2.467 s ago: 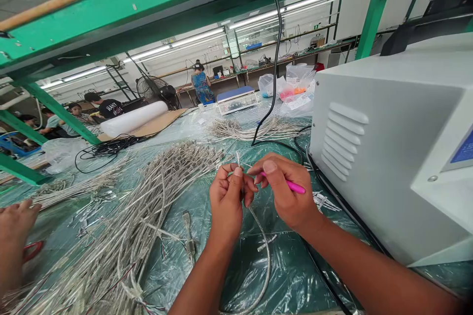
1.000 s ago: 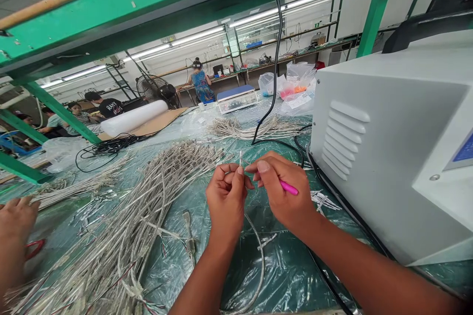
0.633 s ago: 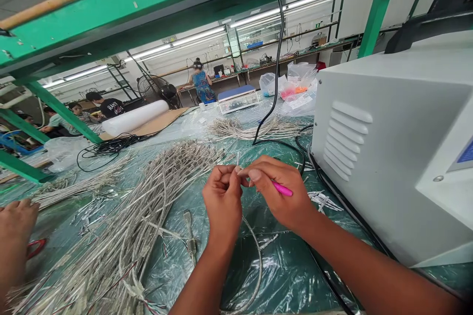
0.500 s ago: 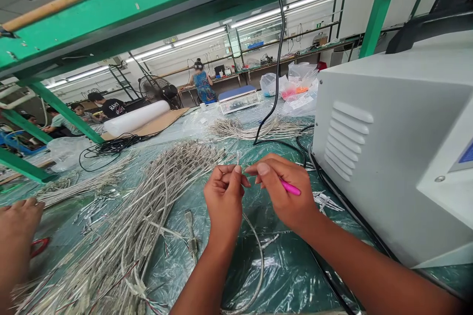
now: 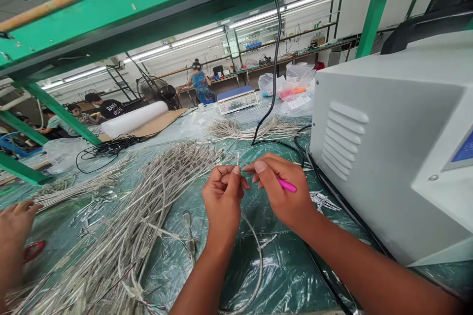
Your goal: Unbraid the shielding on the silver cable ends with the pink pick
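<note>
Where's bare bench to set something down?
Best: film-covered green tabletop between looped grey cable and black cord, below the right hand. Smaller: between a co-worker's hand and the long grey cable heap. Crowded: that heap, and beyond the right hand, where thin white strips lie by the boxy grey machine.

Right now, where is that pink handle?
In the head view, the pink handle is in the person's right hand, right of centre, between the left hand and the grey machine.
</note>
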`<state>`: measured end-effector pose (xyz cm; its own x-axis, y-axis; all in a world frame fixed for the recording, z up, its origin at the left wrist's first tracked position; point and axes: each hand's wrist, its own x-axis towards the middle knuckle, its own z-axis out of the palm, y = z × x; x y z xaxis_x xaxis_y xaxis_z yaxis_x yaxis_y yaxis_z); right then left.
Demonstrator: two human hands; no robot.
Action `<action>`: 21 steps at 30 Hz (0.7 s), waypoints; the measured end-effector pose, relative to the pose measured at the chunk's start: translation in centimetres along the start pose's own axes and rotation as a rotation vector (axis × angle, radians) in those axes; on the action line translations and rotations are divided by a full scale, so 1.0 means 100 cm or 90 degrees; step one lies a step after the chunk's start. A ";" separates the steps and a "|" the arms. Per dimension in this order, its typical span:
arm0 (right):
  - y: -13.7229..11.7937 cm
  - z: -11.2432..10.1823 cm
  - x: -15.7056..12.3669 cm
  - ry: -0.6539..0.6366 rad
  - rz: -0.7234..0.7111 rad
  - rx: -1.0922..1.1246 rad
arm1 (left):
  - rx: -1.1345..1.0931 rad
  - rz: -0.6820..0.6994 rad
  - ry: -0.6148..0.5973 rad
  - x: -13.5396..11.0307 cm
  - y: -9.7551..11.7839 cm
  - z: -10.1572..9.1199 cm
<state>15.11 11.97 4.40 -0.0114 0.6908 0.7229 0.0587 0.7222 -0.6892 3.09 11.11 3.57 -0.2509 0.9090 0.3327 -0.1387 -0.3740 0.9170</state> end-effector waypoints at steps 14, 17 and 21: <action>0.004 0.004 0.000 0.050 0.000 0.018 | 0.023 0.003 -0.016 -0.001 -0.001 0.001; 0.008 -0.001 0.004 0.126 0.021 -0.002 | 0.035 0.015 -0.019 -0.002 0.000 0.001; 0.011 -0.005 0.007 0.208 0.067 0.006 | 0.003 -0.004 -0.019 -0.002 0.000 0.001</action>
<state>15.70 13.23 4.15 0.3144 0.7149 0.6246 0.0337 0.6491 -0.7599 3.18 10.94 3.54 -0.2210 0.9166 0.3332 -0.1352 -0.3672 0.9203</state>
